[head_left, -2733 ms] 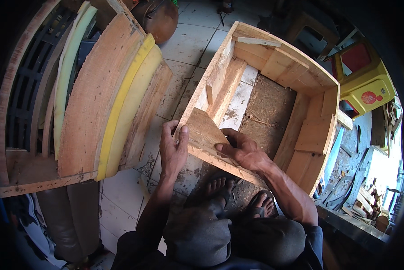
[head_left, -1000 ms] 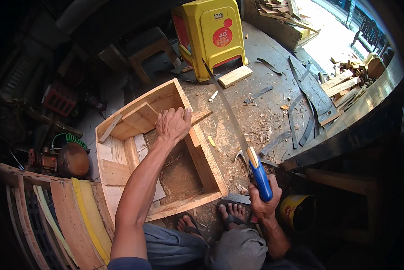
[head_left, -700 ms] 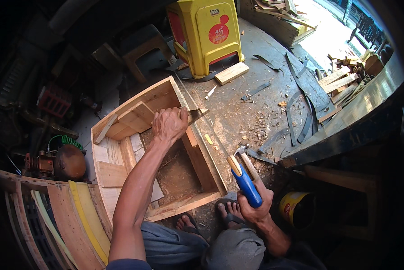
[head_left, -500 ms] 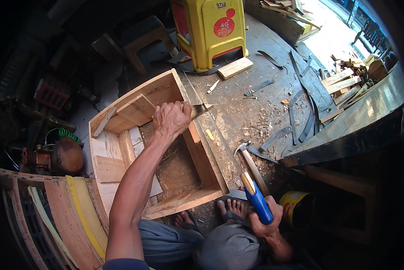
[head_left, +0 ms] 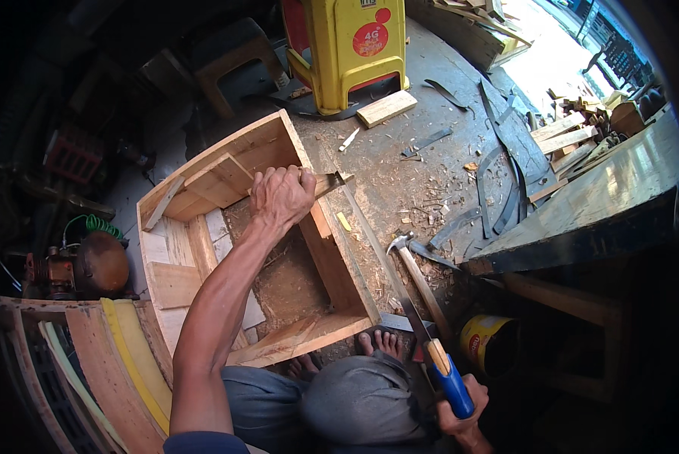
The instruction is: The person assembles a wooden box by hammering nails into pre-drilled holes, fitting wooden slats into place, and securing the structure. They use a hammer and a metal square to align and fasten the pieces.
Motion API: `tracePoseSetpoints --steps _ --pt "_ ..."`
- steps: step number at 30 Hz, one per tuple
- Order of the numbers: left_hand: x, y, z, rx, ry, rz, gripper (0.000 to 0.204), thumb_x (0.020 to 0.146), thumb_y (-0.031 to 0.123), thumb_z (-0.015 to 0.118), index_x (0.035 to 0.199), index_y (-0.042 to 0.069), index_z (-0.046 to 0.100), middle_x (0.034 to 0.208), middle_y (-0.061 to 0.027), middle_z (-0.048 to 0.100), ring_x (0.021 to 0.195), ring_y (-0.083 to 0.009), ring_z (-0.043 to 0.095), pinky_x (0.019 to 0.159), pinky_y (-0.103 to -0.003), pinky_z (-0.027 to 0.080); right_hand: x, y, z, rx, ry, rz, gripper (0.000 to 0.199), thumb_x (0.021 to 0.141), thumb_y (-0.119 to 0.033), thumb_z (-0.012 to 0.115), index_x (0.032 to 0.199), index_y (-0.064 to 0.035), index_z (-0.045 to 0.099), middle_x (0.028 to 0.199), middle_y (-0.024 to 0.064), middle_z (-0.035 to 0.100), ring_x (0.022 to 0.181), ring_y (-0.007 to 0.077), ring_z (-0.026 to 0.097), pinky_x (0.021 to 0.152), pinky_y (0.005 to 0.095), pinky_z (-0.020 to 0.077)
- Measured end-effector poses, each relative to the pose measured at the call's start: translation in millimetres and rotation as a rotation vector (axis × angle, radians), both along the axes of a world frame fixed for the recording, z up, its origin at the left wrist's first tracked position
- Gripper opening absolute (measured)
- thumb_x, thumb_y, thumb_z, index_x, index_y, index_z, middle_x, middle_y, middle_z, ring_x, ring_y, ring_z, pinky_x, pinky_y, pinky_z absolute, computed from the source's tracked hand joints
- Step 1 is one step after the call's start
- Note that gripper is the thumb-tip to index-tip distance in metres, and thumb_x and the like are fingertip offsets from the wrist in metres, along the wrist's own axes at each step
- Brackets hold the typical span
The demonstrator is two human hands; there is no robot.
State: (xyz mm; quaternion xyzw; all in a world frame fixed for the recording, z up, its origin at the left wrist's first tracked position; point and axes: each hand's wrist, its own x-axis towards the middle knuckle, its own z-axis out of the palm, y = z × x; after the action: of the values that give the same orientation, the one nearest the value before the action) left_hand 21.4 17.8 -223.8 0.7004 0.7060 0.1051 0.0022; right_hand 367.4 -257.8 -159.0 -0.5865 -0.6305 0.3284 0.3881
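An open, unpainted wooden box (head_left: 301,342) with curved sides lies before my legs. My left hand (head_left: 280,198) is closed over a short wood strip (head_left: 327,185) at the box's right edge, the fingers hiding most of it. In my right hand (head_left: 468,407), low at the right, is a handsaw (head_left: 453,384) with a blue and wooden handle. Its long thin blade slants up and left along the box's right side, and its far end reaches the strip. Between blade and bench lies a claw hammer (head_left: 421,276).
A yellow plastic stool (head_left: 366,57) stands at the back, a wood block (head_left: 386,108) in front of it. Shavings and dark strips (head_left: 481,193) litter the floor. At the right are a bench (head_left: 574,212) and a yellow can (head_left: 479,340); a compressor (head_left: 97,265) stands left.
My right hand has drawn the saw back, down and to the right, baring more blade near the handle. My left hand keeps its grip on the strip. The view has shifted slightly.
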Motion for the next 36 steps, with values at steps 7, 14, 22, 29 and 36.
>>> tracePoseSetpoints --steps 7,14,22,29,36 --pt "5 6 -11 0.078 0.004 -0.043 0.042 0.097 0.032 0.047 0.09 0.0 0.073 0.087 -0.0242 0.072 0.087 -0.0409 0.068 0.086 -0.053 0.048 -96 161 -25 0.094 0.136 0.014 0.015 0.08 -0.008 0.069 0.08 0.0002 0.056 0.058 0.0132 0.056 0.047 0.0212 0.06 0.048 0.0353 0.0455" --pt "-3 3 -12 0.071 -0.006 0.016 0.043 0.096 0.032 0.047 0.083 0.0 0.073 0.084 -0.0244 0.072 0.085 -0.0404 0.068 0.085 -0.054 0.048 -4 3 4 0.026 -0.089 0.064 0.01 0.062 0.0 0.059 0.072 0.0012 0.061 0.057 0.0096 0.057 0.045 0.0174 0.059 0.05 0.0299 0.0479" --pt "1 3 -17 0.076 0.03 0.05 0.047 0.098 0.034 0.043 0.087 -0.001 0.072 0.084 -0.0241 0.072 0.084 -0.0395 0.068 0.086 -0.053 0.047 -111 180 -24 0.067 0.214 0.003 0.017 0.081 -0.006 0.067 0.078 -0.0012 0.051 0.056 0.0121 0.05 0.046 0.0224 0.054 0.048 0.0348 0.043" --pt "-4 1 -11 0.081 0.019 0.026 0.04 0.095 0.032 0.049 0.086 0.0 0.07 0.085 -0.0235 0.072 0.084 -0.0385 0.068 0.084 -0.051 0.047 -10 10 11 0.017 -0.022 0.032 0.004 0.065 0.0 0.062 0.069 0.0007 0.061 0.056 0.0106 0.061 0.047 0.0185 0.066 0.053 0.0266 0.0518" --pt "4 13 -10 0.083 0.001 0.054 0.042 0.097 0.031 0.046 0.089 -0.001 0.071 0.085 -0.0246 0.072 0.085 -0.0406 0.068 0.087 -0.054 0.047 -100 170 -33 0.076 0.205 0.001 0.019 0.078 -0.006 0.07 0.075 -0.0024 0.051 0.055 0.0125 0.052 0.044 0.0193 0.057 0.046 0.0343 0.043"
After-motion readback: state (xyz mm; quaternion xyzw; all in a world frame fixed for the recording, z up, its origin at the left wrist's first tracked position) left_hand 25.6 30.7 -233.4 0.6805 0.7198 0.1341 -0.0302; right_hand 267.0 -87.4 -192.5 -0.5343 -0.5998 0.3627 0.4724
